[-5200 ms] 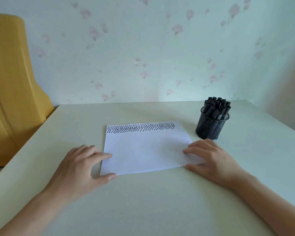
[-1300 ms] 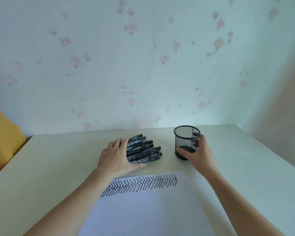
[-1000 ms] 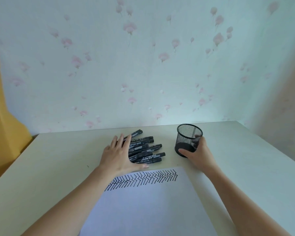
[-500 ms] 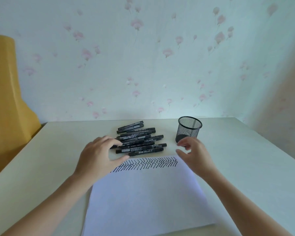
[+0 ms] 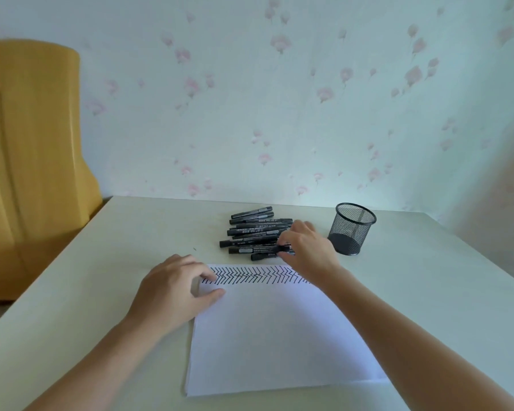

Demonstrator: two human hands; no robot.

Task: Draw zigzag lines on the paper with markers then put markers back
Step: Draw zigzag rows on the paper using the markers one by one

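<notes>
With the cup [image 5: 353, 229] now emptied, the right hand [image 5: 306, 250] has moved to pinch a marker [image 5: 267, 256] at the paper's [image 5: 279, 336] twelve o'clock, while the loosely curled left hand [image 5: 172, 289] steadies its edge.

A home room: floral wallpaper [image 5: 279, 114] (pink blossoms), yellow wooden furniture [image 5: 33, 161] beside a pale table [image 5: 101, 292].

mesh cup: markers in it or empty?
Empty. The mesh cup stands upright and only its dark base shows through the wire; the markers lie piled on the table beside it.
</notes>
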